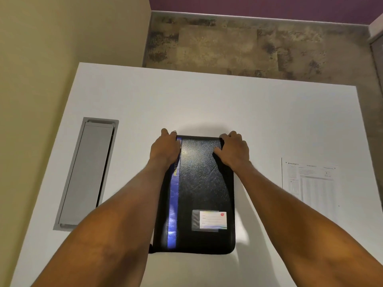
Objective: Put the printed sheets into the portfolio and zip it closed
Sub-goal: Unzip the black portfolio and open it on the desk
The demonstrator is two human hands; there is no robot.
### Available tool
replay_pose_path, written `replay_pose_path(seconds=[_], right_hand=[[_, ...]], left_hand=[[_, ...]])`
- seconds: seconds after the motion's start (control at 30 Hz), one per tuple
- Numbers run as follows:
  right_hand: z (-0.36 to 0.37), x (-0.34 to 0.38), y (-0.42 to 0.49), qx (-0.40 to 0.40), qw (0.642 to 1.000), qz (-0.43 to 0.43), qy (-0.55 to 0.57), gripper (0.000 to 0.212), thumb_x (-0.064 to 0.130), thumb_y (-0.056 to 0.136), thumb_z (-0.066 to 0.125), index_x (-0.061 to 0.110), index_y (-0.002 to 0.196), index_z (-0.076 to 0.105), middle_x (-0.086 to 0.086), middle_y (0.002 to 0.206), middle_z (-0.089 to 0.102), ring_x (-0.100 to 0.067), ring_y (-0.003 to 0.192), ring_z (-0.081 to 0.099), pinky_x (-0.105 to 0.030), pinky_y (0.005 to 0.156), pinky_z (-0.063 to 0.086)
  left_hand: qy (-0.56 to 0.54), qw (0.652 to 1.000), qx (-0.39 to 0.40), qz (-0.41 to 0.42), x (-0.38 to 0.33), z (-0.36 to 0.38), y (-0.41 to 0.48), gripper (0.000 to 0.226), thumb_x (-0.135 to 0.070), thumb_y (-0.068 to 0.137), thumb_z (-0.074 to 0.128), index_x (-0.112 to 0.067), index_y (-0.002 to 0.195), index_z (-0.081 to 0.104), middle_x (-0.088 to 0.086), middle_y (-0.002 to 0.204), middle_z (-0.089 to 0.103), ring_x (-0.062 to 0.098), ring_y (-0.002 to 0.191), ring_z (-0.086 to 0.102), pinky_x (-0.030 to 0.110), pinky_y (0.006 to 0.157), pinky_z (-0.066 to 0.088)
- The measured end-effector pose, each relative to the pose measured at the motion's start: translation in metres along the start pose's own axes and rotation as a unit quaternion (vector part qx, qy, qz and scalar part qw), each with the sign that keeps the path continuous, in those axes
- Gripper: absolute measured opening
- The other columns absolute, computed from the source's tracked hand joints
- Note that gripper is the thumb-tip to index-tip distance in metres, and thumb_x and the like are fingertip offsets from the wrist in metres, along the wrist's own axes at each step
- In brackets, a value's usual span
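A black portfolio [203,183] with a blue stripe down its left side and a card in a clear pocket lies closed in the middle of the white table [207,100]. My left hand [165,148] grips its far left corner, fingers curled over the edge beside a small metal zipper pull. My right hand [233,150] holds the far right corner, thumb lying on the cover. The printed sheets [310,183] lie flat on the table to the right, apart from the portfolio.
A grey metal cable hatch [89,172] is set into the table on the left. Beyond the table's far edge lies mottled brown floor [248,42]. A beige wall [62,27] stands at the left.
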State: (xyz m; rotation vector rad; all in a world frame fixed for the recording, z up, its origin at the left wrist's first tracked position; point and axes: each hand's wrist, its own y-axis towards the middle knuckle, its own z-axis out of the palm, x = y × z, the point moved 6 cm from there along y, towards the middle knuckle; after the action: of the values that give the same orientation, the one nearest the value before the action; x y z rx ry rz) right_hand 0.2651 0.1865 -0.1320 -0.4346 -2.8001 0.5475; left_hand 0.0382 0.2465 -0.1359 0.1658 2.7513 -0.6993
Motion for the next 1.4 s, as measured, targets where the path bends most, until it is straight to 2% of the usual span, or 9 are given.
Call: replay_pose_path(seconds=[0.33, 0.57, 0.67, 0.77, 0.9, 1.03, 1.13, 1.27, 1.4], right_hand=[[-0.005, 0.034, 0.034, -0.027, 0.995, -0.089, -0.020, 0.031, 0.032, 0.103, 0.048, 0.014, 0.116, 0.069, -0.011, 0.115, 0.064, -0.032, 0.109, 0.060, -0.042, 0.093, 0.046], [0.010, 0.122, 0.070, 0.147, 0.949, -0.211, 0.183, 0.033, 0.035, 0.107, 0.052, 0.023, 0.133, 0.069, -0.006, 0.131, 0.062, -0.025, 0.124, 0.059, -0.043, 0.108, 0.046], [0.018, 0.141, 0.081, 0.219, 0.924, -0.271, 0.159, 0.033, 0.006, 0.106, 0.052, 0.018, 0.131, 0.071, -0.007, 0.133, 0.062, -0.025, 0.128, 0.057, -0.043, 0.113, 0.044], [0.022, 0.147, 0.088, 0.240, 0.918, -0.303, 0.088, 0.038, -0.002, 0.101, 0.051, 0.018, 0.124, 0.074, -0.008, 0.125, 0.064, -0.025, 0.119, 0.059, -0.044, 0.106, 0.048], [0.022, 0.147, 0.090, 0.234, 0.913, -0.327, 0.073, 0.026, 0.001, 0.095, 0.063, 0.014, 0.110, 0.079, 0.001, 0.097, 0.066, -0.015, 0.092, 0.058, -0.031, 0.083, 0.045], [0.027, 0.147, 0.090, 0.233, 0.915, -0.326, 0.048, 0.012, 0.004, 0.089, 0.070, 0.009, 0.096, 0.079, -0.003, 0.081, 0.068, -0.019, 0.075, 0.056, -0.034, 0.073, 0.045], [0.029, 0.142, 0.089, 0.215, 0.918, -0.333, 0.027, 0.007, 0.012, 0.090, 0.069, 0.006, 0.090, 0.073, -0.012, 0.092, 0.068, -0.025, 0.081, 0.058, -0.037, 0.072, 0.045], [0.024, 0.127, 0.083, 0.171, 0.928, -0.331, 0.008, 0.005, 0.022, 0.093, 0.065, 0.021, 0.090, 0.069, 0.002, 0.102, 0.063, -0.024, 0.092, 0.061, -0.032, 0.072, 0.040], [0.014, 0.109, 0.074, 0.127, 0.925, -0.357, 0.006, 0.008, 0.023, 0.094, 0.068, 0.021, 0.095, 0.076, 0.003, 0.109, 0.064, -0.021, 0.094, 0.061, -0.031, 0.074, 0.039]], left_hand=[[-0.075, 0.997, -0.012, 0.007, 0.010, 0.009, 0.003, 0.030, -0.027, 0.105, 0.047, -0.008, 0.128, 0.051, 0.019, 0.120, 0.063, 0.042, 0.109, 0.060, 0.045, 0.088, 0.049], [-0.088, 0.995, -0.027, 0.027, 0.008, 0.005, 0.000, 0.027, -0.023, 0.100, 0.047, -0.009, 0.123, 0.051, 0.016, 0.111, 0.064, 0.040, 0.100, 0.061, 0.044, 0.081, 0.050], [-0.115, 0.992, -0.036, 0.032, 0.005, -0.001, -0.001, 0.038, -0.024, 0.099, 0.045, -0.016, 0.136, 0.052, 0.011, 0.120, 0.069, 0.035, 0.106, 0.065, 0.048, 0.092, 0.055], [-0.122, 0.991, -0.039, 0.025, 0.006, -0.006, -0.003, 0.046, -0.024, 0.100, 0.044, -0.021, 0.146, 0.050, 0.011, 0.124, 0.069, 0.033, 0.109, 0.066, 0.048, 0.095, 0.055], [-0.111, 0.993, -0.033, 0.019, 0.008, -0.006, -0.006, 0.040, -0.023, 0.098, 0.045, -0.017, 0.136, 0.055, 0.012, 0.117, 0.069, 0.035, 0.106, 0.065, 0.048, 0.091, 0.055], [-0.107, 0.994, -0.032, 0.022, 0.005, -0.002, -0.009, 0.032, -0.024, 0.098, 0.048, -0.013, 0.125, 0.057, 0.013, 0.112, 0.070, 0.035, 0.101, 0.064, 0.046, 0.086, 0.055], [-0.102, 0.994, -0.029, 0.028, 0.002, 0.000, -0.009, 0.028, -0.025, 0.097, 0.048, -0.013, 0.121, 0.057, 0.012, 0.111, 0.070, 0.034, 0.099, 0.064, 0.045, 0.084, 0.055], [-0.095, 0.995, -0.028, 0.022, 0.004, 0.003, -0.007, 0.010, -0.025, 0.097, 0.047, -0.016, 0.099, 0.048, 0.011, 0.099, 0.066, 0.033, 0.089, 0.061, 0.038, 0.071, 0.044], [-0.092, 0.995, -0.027, 0.014, 0.004, 0.001, -0.007, 0.013, -0.022, 0.095, 0.048, -0.010, 0.101, 0.052, 0.013, 0.097, 0.066, 0.036, 0.087, 0.059, 0.040, 0.071, 0.047]])
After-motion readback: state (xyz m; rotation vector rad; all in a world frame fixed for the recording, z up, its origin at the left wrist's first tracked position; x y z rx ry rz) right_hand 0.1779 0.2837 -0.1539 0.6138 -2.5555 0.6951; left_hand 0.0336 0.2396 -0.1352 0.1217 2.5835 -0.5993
